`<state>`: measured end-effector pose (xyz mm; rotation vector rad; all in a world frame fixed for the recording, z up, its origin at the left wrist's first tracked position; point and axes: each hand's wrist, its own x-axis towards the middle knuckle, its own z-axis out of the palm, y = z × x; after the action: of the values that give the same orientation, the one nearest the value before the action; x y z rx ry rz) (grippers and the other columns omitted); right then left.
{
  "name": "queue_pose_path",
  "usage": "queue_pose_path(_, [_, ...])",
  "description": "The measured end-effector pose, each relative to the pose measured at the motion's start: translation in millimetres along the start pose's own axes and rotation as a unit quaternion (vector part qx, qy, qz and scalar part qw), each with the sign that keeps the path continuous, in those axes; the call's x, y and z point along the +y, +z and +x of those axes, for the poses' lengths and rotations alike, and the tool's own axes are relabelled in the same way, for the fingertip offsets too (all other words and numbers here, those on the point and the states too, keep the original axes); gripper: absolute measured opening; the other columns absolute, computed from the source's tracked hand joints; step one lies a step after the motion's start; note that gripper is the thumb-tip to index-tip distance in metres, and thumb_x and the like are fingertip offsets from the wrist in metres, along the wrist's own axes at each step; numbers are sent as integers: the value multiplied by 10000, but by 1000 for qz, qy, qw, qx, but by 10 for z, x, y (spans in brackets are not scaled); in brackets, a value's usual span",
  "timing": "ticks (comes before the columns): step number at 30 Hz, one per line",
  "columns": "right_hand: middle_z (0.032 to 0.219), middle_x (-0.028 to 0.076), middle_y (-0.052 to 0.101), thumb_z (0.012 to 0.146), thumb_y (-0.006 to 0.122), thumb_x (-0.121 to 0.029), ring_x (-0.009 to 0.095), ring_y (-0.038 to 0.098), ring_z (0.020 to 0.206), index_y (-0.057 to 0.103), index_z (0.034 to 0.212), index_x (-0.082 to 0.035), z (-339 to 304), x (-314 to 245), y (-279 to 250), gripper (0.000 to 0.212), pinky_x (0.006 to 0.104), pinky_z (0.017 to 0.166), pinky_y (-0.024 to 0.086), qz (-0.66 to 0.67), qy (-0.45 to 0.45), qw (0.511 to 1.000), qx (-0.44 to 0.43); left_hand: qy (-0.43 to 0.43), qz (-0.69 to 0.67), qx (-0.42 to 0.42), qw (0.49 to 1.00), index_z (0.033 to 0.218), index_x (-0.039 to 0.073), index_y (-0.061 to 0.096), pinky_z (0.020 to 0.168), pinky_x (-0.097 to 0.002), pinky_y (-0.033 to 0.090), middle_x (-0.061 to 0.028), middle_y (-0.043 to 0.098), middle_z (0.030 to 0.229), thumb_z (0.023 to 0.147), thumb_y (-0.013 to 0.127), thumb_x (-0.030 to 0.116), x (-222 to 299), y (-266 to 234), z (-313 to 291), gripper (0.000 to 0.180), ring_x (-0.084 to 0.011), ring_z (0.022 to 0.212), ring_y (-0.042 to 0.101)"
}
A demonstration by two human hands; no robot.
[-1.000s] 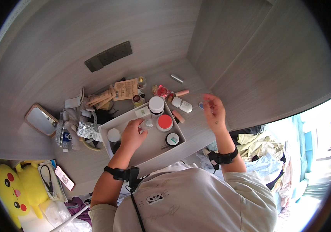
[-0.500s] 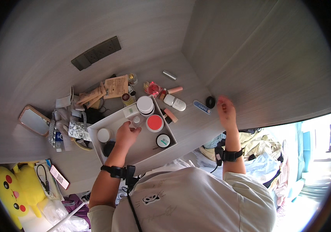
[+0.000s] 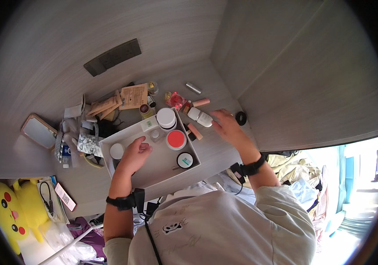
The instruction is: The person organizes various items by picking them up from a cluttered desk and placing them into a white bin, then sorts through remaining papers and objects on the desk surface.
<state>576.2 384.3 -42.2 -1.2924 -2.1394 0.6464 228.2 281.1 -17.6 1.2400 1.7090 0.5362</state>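
Note:
My left hand (image 3: pixel 136 155) hovers over the left part of a shallow white box (image 3: pixel 158 181), its fingers loosely bent and apart with nothing in them. Near it in the box are a white round lid (image 3: pixel 117 151), a small clear jar (image 3: pixel 156 135), a red-topped jar (image 3: pixel 176 140), a tall white jar (image 3: pixel 166 118) and a black jar with a white lid (image 3: pixel 185 160). My right hand (image 3: pixel 229 128) reaches to the end of a white bottle (image 3: pixel 200 117) lying right of the box. Its thumb and fingers are spread beside that end; contact cannot be made out.
A pink tube (image 3: pixel 201 102), a silver cylinder (image 3: pixel 193 88) and a red ornate bottle (image 3: pixel 178 102) lie beyond the box. A black ring-shaped item (image 3: pixel 240 118) rests by the right wall. Leftward are paper packets (image 3: pixel 133 96), blister packs (image 3: pixel 89 145) and a mirror (image 3: pixel 39 131).
My right hand has moved left from beside the black ring-shaped item to the white bottle, now covering the blue flat item. My left hand has drawn back left from the small clear jar.

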Motion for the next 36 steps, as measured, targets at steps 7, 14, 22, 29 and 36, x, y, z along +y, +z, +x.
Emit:
queue_pose_path(7, [1087,156,573,745,673,-154,347,571,1003,523,1077,-55,337,-95,476,377,438,862,465,-226,89,961,-131,22,-174,-18,984,1102,7,572,801,-259,481,-47,641,967,925,576,191,46,-336,-483,255,-136,897,602])
queue_pose_path(14, [1046,214,600,783,575,-153,356,600,972,523,1091,-16,231,-89,360,341,438,793,489,-90,170,977,-89,-19,-299,-41,953,1020,75,582,767,-250,460,6,607,941,948,541,265,-55,-362,-701,207,-91,880,557])
queue_pose_path(22, [982,195,609,802,560,-95,366,598,902,522,1120,-17,-187,-1456,-465,330,429,777,479,105,-45,992,-55,1,-279,-125,952,1086,94,560,804,-268,442,9,584,999,944,544,284,-155,-276,-713,237,-89,933,535])
queue_pose_path(29, [911,120,619,763,672,-153,310,604,887,549,1023,-55,-203,-1878,192,305,438,850,462,-98,-158,958,-218,30,-252,-187,949,1161,72,534,799,-263,448,-6,575,1019,959,515,242,-95,-150,-615,265,-96,939,531])
queue_pose_path(36, [902,79,668,743,691,-276,250,552,1034,655,948,-90,-153,-1936,691,279,400,881,404,-264,-144,897,-324,52,-65,-274,958,1249,40,507,835,-290,460,-33,600,1063,945,514,194,-215,46,-399,340,-132,929,547])
